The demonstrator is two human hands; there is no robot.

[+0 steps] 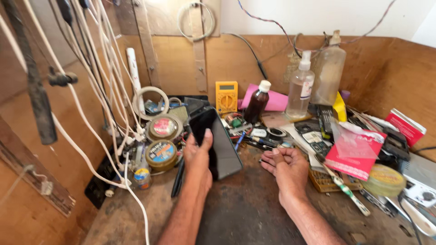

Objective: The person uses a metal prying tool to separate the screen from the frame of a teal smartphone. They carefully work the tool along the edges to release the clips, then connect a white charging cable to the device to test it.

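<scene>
Cluttered wooden workbench [245,213]: left hand [197,156] grips a dark smartphone [218,140], screen up. Right hand [284,165] rests loosely curled and empty; inspection seems underway, and steady support comes next.

Left hand [198,152] holding dark smartphone [215,141] upright, right hand [285,167] curled on cluttered workbench [245,213]

left hand [198,152] covers the phone's [218,140] left edge; right hand's [285,169] curled fingers [272,159] hide the palm; both forearms cut off below.
</scene>
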